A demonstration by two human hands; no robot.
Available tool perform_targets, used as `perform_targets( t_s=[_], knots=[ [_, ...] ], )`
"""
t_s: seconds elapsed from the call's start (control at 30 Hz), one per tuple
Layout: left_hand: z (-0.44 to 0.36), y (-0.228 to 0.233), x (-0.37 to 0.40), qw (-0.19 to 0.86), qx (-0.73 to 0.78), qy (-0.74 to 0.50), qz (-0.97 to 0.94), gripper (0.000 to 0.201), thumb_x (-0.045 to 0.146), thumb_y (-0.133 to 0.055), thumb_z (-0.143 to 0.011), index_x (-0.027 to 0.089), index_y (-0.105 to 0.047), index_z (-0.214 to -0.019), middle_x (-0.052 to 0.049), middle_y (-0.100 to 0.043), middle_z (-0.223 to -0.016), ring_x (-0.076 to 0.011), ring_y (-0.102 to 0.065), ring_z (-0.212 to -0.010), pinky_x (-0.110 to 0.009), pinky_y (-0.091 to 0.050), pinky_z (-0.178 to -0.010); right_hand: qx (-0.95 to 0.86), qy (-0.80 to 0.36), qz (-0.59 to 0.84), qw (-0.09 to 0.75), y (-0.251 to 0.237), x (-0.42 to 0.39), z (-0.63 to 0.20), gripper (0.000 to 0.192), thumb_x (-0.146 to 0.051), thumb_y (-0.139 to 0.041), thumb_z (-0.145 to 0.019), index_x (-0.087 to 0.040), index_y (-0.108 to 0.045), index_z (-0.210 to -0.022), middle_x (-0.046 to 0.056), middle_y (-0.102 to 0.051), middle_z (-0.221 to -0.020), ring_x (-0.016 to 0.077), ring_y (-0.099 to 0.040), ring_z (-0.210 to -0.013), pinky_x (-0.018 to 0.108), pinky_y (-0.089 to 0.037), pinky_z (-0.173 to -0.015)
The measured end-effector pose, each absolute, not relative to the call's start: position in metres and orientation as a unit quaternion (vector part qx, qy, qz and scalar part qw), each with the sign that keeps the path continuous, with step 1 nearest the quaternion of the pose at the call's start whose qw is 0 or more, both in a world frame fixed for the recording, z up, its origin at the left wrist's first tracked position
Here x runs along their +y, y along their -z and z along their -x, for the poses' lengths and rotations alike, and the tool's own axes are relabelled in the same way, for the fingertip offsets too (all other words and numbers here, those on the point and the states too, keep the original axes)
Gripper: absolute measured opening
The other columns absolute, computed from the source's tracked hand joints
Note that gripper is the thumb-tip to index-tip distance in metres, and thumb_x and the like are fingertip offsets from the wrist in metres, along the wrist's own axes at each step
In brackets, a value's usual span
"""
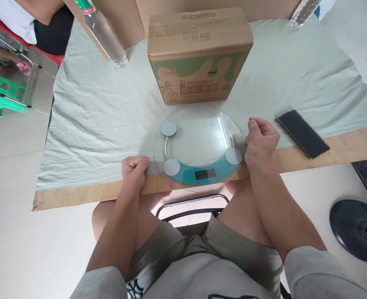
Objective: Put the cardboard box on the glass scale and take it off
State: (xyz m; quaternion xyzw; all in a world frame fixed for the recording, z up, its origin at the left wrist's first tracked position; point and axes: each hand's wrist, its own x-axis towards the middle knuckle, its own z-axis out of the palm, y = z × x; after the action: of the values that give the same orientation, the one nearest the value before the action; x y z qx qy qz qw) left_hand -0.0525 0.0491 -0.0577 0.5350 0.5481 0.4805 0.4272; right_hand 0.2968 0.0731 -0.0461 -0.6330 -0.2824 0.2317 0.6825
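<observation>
A round glass bathroom scale [195,137] lies at the front of the table, its near rim jutting past the wooden edge. It has a teal curved band with a dark display [205,174] and grey round pads. To its left, my left hand [134,171] rests as a closed fist near the table edge, apart from the glass. My right hand [262,139], also a fist, is at the scale's right rim; whether it touches the glass I cannot tell. Nothing shows in either fist. Behind the scale stands a closed cardboard box [198,58] with green print and the word COCONUT.
A black phone [302,133] lies to the right of my right hand. One clear bottle [107,37] stands at the back left, another [304,12] at the back right. Pale green cloth [86,116] covers the table. Another person sits at the upper left, near a green stool [5,93].
</observation>
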Motion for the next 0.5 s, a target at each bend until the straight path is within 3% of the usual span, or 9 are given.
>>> perform_targets(
  t_s=[0.2,0.27,0.3,0.4,0.43,0.5],
  knots=[
    [0.058,0.014,0.071,0.425,0.571,-0.479,-0.514,0.04,0.015,-0.058,-0.068,0.02,-0.023,-0.047,0.003,-0.018,-0.048,-0.0082,-0.019,-0.049,-0.03,-0.012,-0.049,-0.298,-0.235,0.64,0.668,0.034,0.064,-0.3,0.034,-0.056,-0.075,-0.083,-0.022,-0.07,-0.082,-0.008,-0.033,-0.052,0.007,-0.025,-0.044,0.026,-0.019,-0.042],
    [0.06,-0.004,0.096,0.391,0.573,-0.494,-0.524,0.034,0.015,-0.056,-0.068,0.018,-0.031,-0.044,0.002,-0.027,-0.047,-0.0086,-0.024,-0.05,-0.029,-0.015,-0.049,-0.324,-0.238,0.643,0.652,0.029,0.067,-0.306,0.033,-0.055,-0.071,-0.088,-0.022,-0.07,-0.085,-0.008,-0.031,-0.051,0.0071,-0.025,-0.044,0.025,-0.018,-0.042],
    [0.059,-0.01,0.112,0.367,0.573,-0.486,-0.549,0.029,0.016,-0.055,-0.07,0.017,-0.041,-0.045,0.0,-0.038,-0.049,-0.0093,-0.031,-0.053,-0.027,-0.021,-0.05,-0.34,-0.242,0.646,0.64,0.026,0.073,-0.31,0.03,-0.051,-0.07,-0.09,-0.021,-0.07,-0.088,-0.007,-0.034,-0.052,0.0074,-0.029,-0.045,0.024,-0.021,-0.042],
    [0.047,-0.015,0.174,0.376,0.552,-0.487,-0.562,0.008,0.023,-0.063,-0.074,0.015,-0.065,-0.073,-0.007,-0.066,-0.08,-0.015,-0.059,-0.075,-0.027,-0.047,-0.067,-0.397,-0.265,0.657,0.584,0.019,0.11,-0.323,0.021,-0.032,-0.073,-0.087,-0.023,-0.069,-0.105,0.0,-0.059,-0.075,0.0119,-0.056,-0.064,0.026,-0.043,-0.053],
    [0.04,-0.014,0.195,0.397,0.536,-0.481,-0.569,0.022,0.026,-0.07,-0.073,0.014,-0.069,-0.092,-0.01,-0.072,-0.102,-0.0197,-0.066,-0.094,-0.033,-0.053,-0.083,-0.418,-0.276,0.654,0.566,0.017,0.128,-0.327,0.029,-0.025,-0.073,-0.085,-0.024,-0.066,-0.113,0.003,-0.067,-0.092,0.0146,-0.064,-0.079,0.028,-0.051,-0.062],
    [0.023,-0.01,0.232,0.412,0.508,-0.466,-0.596,0.054,0.03,-0.082,-0.071,0.018,-0.064,-0.121,-0.011,-0.064,-0.138,-0.0263,-0.06,-0.126,-0.044,-0.05,-0.111,-0.469,-0.294,0.636,0.538,0.014,0.163,-0.332,0.049,-0.016,-0.072,-0.08,-0.027,-0.06,-0.126,0.005,-0.069,-0.123,0.0183,-0.068,-0.106,0.032,-0.057,-0.082]
  ],
)
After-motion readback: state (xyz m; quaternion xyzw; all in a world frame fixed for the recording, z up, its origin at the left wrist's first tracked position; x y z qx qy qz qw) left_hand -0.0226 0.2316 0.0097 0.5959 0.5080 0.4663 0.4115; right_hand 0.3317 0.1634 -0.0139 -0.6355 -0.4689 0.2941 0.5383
